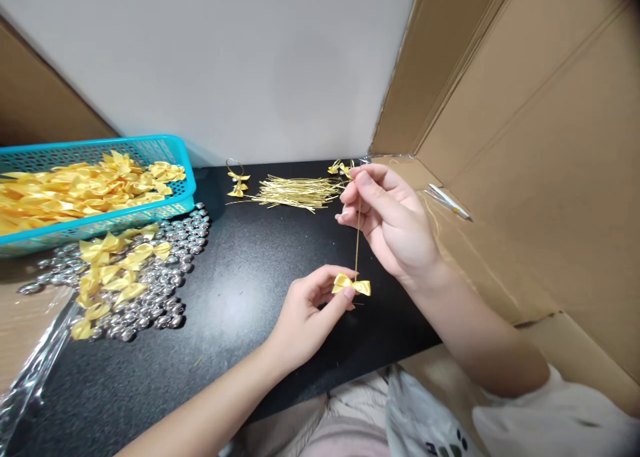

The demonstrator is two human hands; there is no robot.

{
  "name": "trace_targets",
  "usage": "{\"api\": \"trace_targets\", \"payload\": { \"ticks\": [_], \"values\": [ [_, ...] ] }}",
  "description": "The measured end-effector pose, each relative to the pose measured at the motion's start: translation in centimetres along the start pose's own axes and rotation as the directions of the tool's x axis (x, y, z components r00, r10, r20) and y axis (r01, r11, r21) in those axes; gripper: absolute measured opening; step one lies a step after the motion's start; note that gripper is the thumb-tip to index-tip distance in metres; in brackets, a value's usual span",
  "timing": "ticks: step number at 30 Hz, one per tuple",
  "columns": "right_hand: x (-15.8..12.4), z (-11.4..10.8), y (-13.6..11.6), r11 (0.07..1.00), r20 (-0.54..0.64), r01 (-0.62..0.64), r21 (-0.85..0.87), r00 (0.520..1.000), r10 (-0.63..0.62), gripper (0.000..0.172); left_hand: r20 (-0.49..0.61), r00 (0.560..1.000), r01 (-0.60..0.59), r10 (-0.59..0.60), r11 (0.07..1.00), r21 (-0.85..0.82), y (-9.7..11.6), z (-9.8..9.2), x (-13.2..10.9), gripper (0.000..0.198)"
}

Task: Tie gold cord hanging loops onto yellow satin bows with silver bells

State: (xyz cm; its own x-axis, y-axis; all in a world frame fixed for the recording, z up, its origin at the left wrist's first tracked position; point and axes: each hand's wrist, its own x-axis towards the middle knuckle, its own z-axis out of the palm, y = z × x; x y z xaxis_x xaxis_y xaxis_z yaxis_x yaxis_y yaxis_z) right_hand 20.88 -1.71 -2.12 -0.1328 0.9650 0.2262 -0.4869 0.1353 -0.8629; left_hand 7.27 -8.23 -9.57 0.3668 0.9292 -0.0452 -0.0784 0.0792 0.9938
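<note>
Between the thumb and fingers of my left hand [315, 310] is a yellow ribbon bow [359, 286], held above the black table. A thin gold tie [357, 244] rises from the bow almost straight up. Its upper end is pinched in the fingertips of my right hand [393, 217]. Behind my hands lies a bundle of gold ties [297, 192]. To its left, two bows with a looped gold tie [237, 180] rest by the wall. More tied bows [341, 168] sit at the bundle's right end, partly hidden by my right hand.
A blue basket [177, 207] full of yellow bows stands at the left. In front of it, loose bows [120, 280] lie on a spread of silver beads [170, 310]. Cardboard walls [540, 144] rise on the right, with a white-and-blue pointed tool [447, 202] beside them.
</note>
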Motion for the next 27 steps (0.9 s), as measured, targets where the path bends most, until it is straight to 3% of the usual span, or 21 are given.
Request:
{"api": "trace_targets", "payload": {
  "ticks": [9,14,27],
  "values": [
    [0.3,-0.3,0.2,0.999,-0.045,-0.012,-0.046,0.999,0.01,0.017,0.109,0.993,0.052,-0.042,0.994,-0.095,0.2,0.0,-0.3,0.026],
    [0.3,-0.7,0.0,0.997,-0.064,-0.009,-0.079,0.998,0.004,0.018,0.107,0.99,0.119,-0.096,0.965,-0.232,0.4,0.3,-0.4,0.018],
    [0.2,-2.1,0.5,0.993,-0.115,-0.011,-0.115,0.993,-0.002,0.017,0.136,0.964,0.259,-0.23,0.926,-0.273,0.7,0.2,-0.2,0.022]
  ]
}}
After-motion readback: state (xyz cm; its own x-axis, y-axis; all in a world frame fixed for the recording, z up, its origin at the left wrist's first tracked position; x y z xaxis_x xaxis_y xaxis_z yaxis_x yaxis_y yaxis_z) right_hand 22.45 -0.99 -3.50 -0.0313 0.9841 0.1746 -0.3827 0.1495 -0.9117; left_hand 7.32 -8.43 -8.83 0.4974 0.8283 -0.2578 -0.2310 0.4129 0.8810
